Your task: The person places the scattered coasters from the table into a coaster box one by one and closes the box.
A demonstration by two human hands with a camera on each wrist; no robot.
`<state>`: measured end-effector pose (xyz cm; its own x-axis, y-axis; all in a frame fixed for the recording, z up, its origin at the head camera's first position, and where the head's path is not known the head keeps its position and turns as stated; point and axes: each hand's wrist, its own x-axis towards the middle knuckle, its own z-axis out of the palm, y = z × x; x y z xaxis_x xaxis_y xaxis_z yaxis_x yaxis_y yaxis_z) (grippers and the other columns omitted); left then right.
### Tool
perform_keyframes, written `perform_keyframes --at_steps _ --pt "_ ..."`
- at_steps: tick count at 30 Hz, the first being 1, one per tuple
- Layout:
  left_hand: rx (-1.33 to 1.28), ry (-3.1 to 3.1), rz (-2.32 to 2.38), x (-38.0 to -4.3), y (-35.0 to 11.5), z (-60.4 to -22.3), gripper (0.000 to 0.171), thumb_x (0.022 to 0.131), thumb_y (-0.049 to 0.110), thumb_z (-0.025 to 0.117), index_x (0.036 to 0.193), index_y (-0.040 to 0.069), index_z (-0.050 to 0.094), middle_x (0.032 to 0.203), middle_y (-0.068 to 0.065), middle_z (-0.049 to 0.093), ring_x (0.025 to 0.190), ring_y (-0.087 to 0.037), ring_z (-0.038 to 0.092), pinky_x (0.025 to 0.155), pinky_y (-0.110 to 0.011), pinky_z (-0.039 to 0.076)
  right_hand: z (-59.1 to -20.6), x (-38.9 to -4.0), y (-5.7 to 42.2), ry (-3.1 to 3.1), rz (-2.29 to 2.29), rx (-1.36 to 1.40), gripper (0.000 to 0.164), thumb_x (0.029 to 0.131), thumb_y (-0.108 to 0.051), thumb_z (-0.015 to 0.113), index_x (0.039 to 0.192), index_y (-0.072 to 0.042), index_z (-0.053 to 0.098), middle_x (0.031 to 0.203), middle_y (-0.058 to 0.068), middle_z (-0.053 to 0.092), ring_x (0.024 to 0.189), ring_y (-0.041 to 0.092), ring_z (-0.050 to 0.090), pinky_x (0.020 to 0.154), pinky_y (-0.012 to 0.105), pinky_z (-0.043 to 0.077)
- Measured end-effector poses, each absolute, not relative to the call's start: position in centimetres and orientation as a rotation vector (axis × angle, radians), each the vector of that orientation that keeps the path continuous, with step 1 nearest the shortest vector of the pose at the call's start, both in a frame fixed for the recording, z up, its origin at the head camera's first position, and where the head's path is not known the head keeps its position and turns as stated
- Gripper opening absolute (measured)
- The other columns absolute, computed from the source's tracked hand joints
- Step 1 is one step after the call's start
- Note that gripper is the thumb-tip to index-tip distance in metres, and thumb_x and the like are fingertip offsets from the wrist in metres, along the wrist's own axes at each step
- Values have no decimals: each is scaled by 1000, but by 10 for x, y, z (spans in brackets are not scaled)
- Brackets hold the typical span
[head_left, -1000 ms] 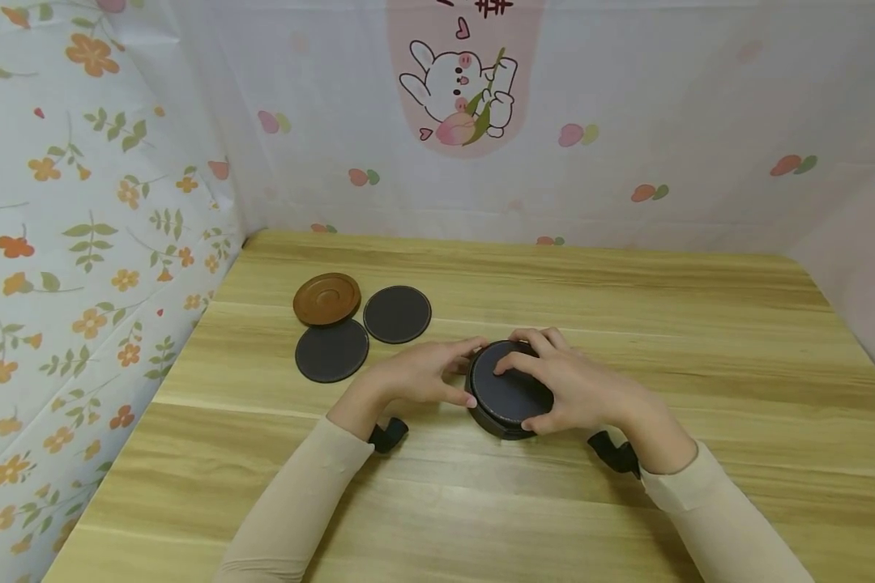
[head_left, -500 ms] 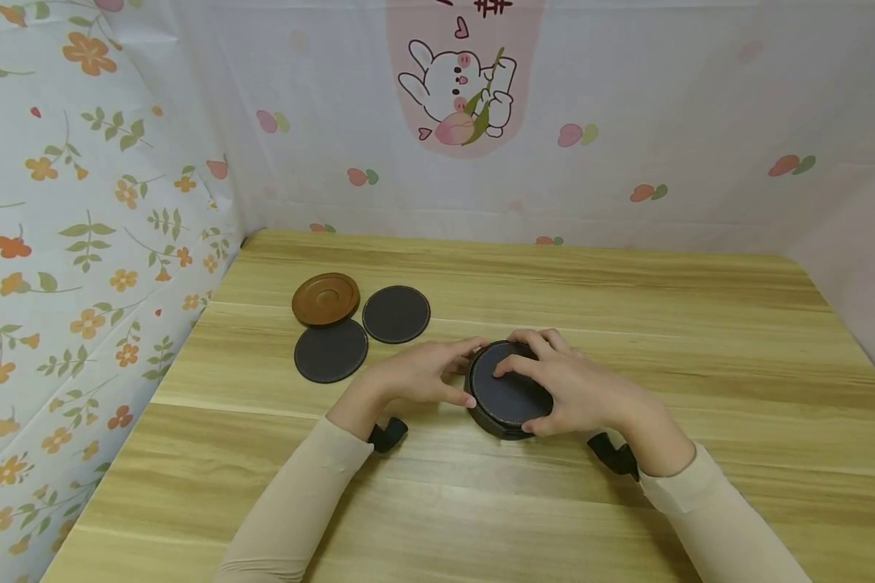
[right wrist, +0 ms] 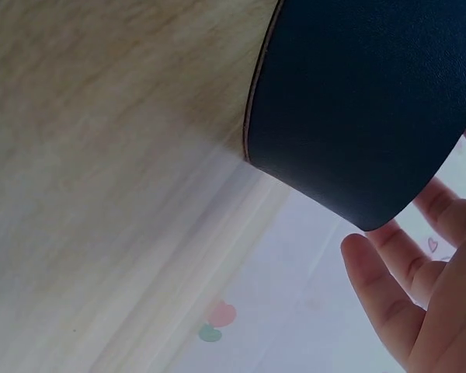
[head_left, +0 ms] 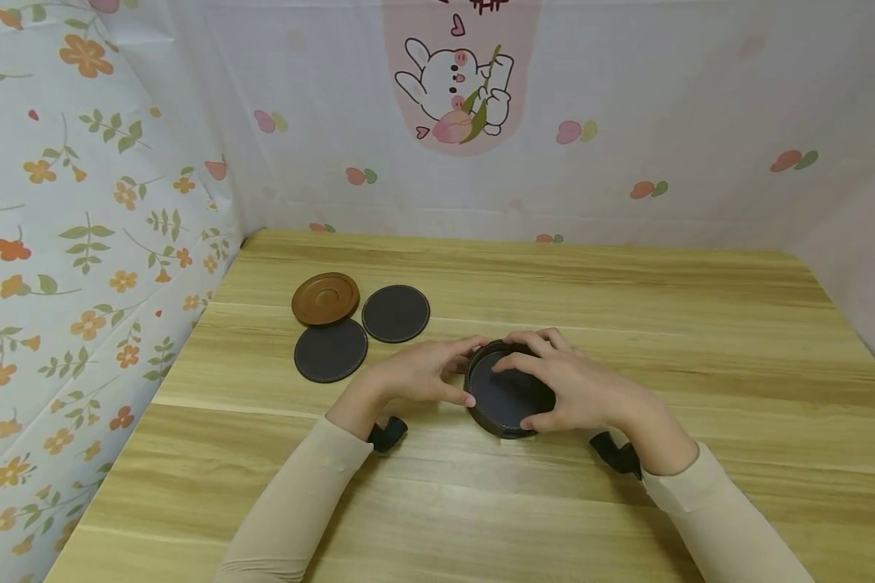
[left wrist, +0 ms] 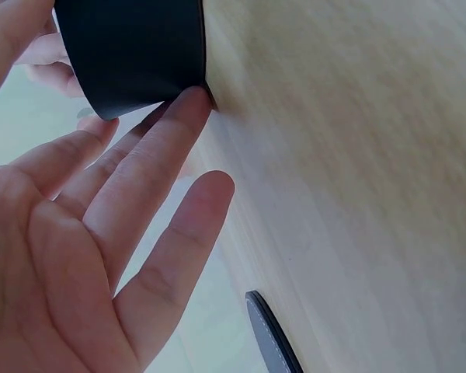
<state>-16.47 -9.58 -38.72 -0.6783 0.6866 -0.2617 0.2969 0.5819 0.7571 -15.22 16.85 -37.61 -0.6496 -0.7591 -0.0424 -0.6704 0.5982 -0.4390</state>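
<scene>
Between my hands on the wooden table stands a round black coaster holder [head_left: 490,422] with an upright wall. A black stitched coaster [head_left: 497,398] lies inside it, below the rim. My left hand [head_left: 423,372] is at the holder's left side, thumb tip at the near wall and fingertips at the far side. In the left wrist view its fingers [left wrist: 144,167] are nearly straight, one touching the wall near the table. My right hand [head_left: 576,385] arches over the right part, index finger over the coaster, thumb and other fingers at the rim. The holder's wall [right wrist: 357,116] fills the right wrist view's top.
Two flat black coasters, one at the back [head_left: 397,313] and one nearer [head_left: 331,351], lie left of the holder. A brown round wooden saucer [head_left: 326,299] overlaps the nearer one. Printed cloth [head_left: 598,178] hangs behind the table [head_left: 700,340] and along its left side.
The coaster under my right hand has dropped from rim level down into the holder, so the inner wall shows now. Both hands have stayed almost in place.
</scene>
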Motion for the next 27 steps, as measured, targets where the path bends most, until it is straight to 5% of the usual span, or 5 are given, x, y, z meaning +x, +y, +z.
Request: perform_keyframes --at_steps 19,27 --pt "778 2303 937 -164 -98 -387 90 87 30 78 159 20 26 150 -9 51 134 -20 55 116 -43 37 -377 -153 184 2608 -674 -1126 77 83 -31 82 148 -15 45 155 12 39 136 34 48 103 53 48" --pt "799 2303 954 -163 -97 -387 89 87 29 78 159 21 27 153 -8 48 133 -20 56 116 -43 37 -379 -152 200 2605 -703 -1076 86 88 -38 76 156 -11 32 161 16 29 144 38 38 107 58 42"
